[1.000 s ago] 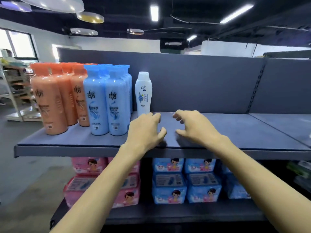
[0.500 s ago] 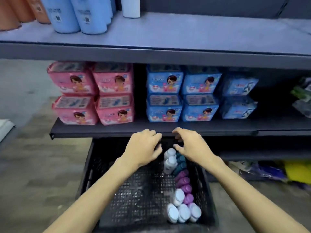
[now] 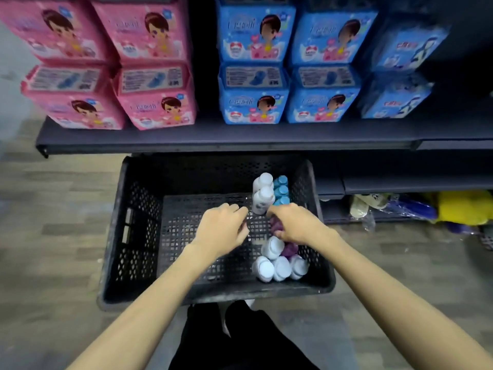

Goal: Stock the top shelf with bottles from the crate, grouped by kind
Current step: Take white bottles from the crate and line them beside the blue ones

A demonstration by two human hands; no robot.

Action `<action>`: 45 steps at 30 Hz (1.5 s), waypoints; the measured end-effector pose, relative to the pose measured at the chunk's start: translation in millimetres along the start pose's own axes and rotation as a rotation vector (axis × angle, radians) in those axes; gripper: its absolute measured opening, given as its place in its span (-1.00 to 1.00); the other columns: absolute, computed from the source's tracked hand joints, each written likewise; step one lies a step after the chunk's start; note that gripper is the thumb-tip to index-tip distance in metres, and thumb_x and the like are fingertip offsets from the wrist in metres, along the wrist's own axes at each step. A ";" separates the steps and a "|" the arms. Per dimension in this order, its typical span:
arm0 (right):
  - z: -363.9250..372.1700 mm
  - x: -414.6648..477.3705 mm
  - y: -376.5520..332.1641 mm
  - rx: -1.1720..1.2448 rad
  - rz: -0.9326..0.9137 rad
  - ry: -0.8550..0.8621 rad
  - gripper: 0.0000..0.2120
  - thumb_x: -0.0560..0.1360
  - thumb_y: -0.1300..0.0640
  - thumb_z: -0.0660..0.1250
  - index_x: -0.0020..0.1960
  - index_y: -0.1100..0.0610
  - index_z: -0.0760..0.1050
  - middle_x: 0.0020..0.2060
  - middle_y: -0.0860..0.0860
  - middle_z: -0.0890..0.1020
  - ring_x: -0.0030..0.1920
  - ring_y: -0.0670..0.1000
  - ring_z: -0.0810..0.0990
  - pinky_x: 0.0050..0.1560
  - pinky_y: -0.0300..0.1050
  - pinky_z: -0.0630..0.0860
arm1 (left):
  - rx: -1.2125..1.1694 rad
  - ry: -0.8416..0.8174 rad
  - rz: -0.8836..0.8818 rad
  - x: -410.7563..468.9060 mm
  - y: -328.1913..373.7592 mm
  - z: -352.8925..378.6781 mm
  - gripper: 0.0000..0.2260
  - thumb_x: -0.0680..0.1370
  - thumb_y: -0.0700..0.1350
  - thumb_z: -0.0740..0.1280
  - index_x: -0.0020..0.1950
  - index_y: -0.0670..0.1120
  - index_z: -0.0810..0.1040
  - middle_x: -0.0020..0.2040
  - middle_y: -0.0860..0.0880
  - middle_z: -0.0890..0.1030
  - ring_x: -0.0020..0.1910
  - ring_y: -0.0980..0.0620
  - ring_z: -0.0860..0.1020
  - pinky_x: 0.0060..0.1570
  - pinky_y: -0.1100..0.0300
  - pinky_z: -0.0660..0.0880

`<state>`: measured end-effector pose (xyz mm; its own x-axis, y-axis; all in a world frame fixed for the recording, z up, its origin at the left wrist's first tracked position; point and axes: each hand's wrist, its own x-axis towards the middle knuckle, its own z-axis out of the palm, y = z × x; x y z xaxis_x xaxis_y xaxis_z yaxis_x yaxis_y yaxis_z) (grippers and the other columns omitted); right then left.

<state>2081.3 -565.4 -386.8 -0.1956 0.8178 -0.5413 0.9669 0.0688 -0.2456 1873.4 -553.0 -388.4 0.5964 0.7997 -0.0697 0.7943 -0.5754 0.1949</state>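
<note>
A black perforated crate (image 3: 138, 236) stands on the floor below the shelves. Along its right side stand several bottles: two white ones (image 3: 262, 198) at the back, teal-capped ones (image 3: 280, 189) beside them, purple-capped ones (image 3: 289, 249) in the middle and white-capped ones (image 3: 280, 265) at the front. My left hand (image 3: 220, 229) hovers inside the crate, fingers slightly apart, holding nothing, just left of the nearer white bottle. My right hand (image 3: 296, 222) is down over the purple-capped bottles with its fingers curled among them; a grip is not visible. The top shelf is out of view.
A dark shelf edge (image 3: 240, 142) juts out above the crate's back, carrying pink packs (image 3: 149, 76) on the left and blue packs (image 3: 256, 70) on the right. Yellow and blue bagged goods (image 3: 458, 209) lie under the lowest shelf at right. My dark trousers (image 3: 234, 340) are against the crate's front.
My view has swung down from the top shelf to the crate on the floor. Both hands have dropped from the shelf surface into the crate, reaching the bottles.
</note>
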 end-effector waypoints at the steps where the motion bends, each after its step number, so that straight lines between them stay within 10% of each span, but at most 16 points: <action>1: 8.2 1.3 4.5 -0.001 0.013 -0.021 -0.64 0.44 0.11 0.39 0.21 0.07 0.43 0.10 0.09 0.60 0.11 0.20 0.58 0.04 0.06 0.56 | -0.020 -0.009 -0.004 -4.6 2.2 6.6 -0.83 0.52 0.03 0.19 -0.07 -0.05 0.47 -0.17 0.00 0.54 -0.14 -0.06 0.53 -0.30 0.09 0.40; 11: 27.7 74.4 25.6 0.195 0.199 0.239 -0.44 0.48 0.17 0.42 0.41 0.22 0.28 0.29 0.24 0.44 0.22 0.31 0.51 0.13 0.09 0.46 | -0.085 -0.040 -0.097 9.0 4.0 48.3 -0.84 0.53 0.03 0.18 -0.04 -0.04 0.45 -0.13 0.01 0.55 -0.10 -0.04 0.54 -0.24 0.06 0.49; 19: 50.7 121.1 35.4 0.109 0.234 0.336 -0.59 0.45 0.13 0.44 0.21 0.14 0.36 -0.15 0.13 0.54 -0.10 0.28 0.60 -0.21 -0.01 0.34 | -0.180 -0.025 -0.125 26.7 -2.4 94.4 -0.85 0.53 0.00 0.22 -0.03 -0.06 0.48 -0.16 0.00 0.55 -0.15 -0.05 0.54 -0.30 0.10 0.44; 25: 60.6 123.7 36.2 0.093 0.205 0.345 -0.57 0.46 0.07 0.47 0.23 0.17 0.40 -0.02 0.18 0.63 -0.01 0.27 0.61 -0.16 0.00 0.41 | -0.189 -0.055 -0.142 24.0 -10.2 99.6 -0.83 0.55 -0.01 0.20 0.03 -0.06 0.48 -0.12 0.00 0.56 -0.12 -0.04 0.55 -0.28 0.08 0.47; 45: -80.4 23.9 -2.0 0.477 -0.090 0.678 -0.54 0.39 -0.22 0.49 0.14 0.05 0.55 -0.07 -0.08 0.65 -0.11 -0.08 0.60 -0.04 -0.12 0.55 | -0.109 0.156 -0.213 50.5 -45.7 -38.1 -0.88 0.50 0.01 0.25 -0.05 -0.02 0.47 -0.19 0.05 0.56 -0.15 -0.06 0.54 -0.29 0.11 0.40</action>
<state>2087.8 -500.1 -334.6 0.0200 0.9980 0.0607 0.7495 0.0252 -0.6615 1862.8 -479.8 -363.6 0.3857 0.9222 0.0297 0.8775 -0.3766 0.2970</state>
